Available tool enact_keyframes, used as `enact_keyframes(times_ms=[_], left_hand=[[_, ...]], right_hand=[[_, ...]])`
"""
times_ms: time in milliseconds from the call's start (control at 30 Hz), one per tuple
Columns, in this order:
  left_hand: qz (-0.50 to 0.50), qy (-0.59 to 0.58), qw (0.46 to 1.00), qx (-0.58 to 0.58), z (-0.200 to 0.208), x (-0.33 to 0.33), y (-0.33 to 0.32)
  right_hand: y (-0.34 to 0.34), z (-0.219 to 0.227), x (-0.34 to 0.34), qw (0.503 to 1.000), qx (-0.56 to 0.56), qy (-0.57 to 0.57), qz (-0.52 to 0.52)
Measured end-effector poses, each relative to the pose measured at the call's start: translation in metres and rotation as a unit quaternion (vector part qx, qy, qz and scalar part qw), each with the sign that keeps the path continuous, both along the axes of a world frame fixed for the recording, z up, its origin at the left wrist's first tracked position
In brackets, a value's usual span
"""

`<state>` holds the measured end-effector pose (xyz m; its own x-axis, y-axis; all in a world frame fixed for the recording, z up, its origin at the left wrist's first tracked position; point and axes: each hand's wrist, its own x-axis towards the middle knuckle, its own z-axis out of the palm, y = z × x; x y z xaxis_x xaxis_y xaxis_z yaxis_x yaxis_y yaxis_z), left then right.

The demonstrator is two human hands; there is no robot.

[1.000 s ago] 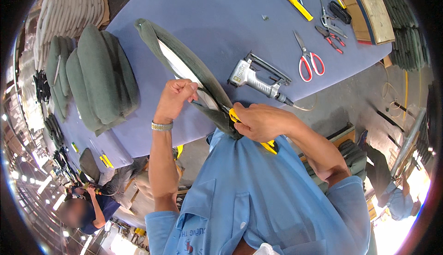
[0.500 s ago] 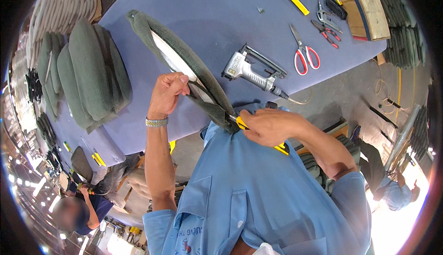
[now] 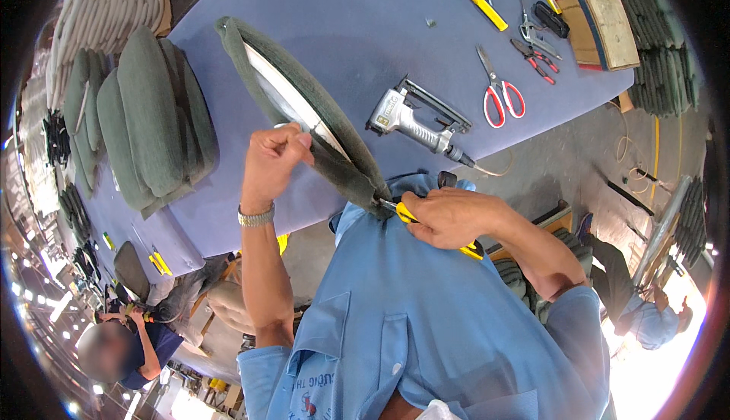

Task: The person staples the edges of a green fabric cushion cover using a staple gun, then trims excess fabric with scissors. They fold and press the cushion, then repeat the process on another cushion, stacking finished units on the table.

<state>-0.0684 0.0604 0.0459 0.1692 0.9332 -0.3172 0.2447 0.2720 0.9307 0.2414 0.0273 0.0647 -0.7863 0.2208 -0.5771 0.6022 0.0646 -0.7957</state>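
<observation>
A long padded panel (image 3: 323, 89) covered in dark green fabric leans over the table's near edge against my shirt, its pale inner side showing along a gap. My left hand (image 3: 274, 158) is closed in a pinch beside that gap; whatever its fingers hold is hidden. In my right hand (image 3: 449, 218) is a yellow-handled tool (image 3: 407, 212) with a metal tip, which reaches the fabric at the panel's near end. Its exact kind is covered by my fingers. To the panel's right lies a silver staple gun (image 3: 403, 116) with a hose.
On the blue-grey table (image 3: 319, 2) lie red-handled scissors (image 3: 498, 89), pliers (image 3: 536, 59), a yellow-handled tool like a screwdriver (image 3: 487, 9) and a box (image 3: 601, 28). Green padded pieces (image 3: 152, 116) are stacked at left. Co-workers are at lower left (image 3: 141, 351) and far right (image 3: 646, 313).
My left hand has shifted slightly down, and the fabric edge stretched up to it before now lies lower against the panel. My right hand and its tool have moved a little to the right.
</observation>
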Motion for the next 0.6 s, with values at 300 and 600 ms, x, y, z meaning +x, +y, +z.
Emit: enact_keyframes(times_ms=[300,600], left_hand=[[0.053,0.017,0.997,0.048,0.02,-0.001,-0.005],[0.084,-0.038,0.994,0.06,0.022,0.01,0.002]], right_hand=[[0.049,0.014,0.001,0.99,0.09,0.028,-0.1],[0.085,0.005,-0.058,0.983,0.099,0.0,-0.155]])
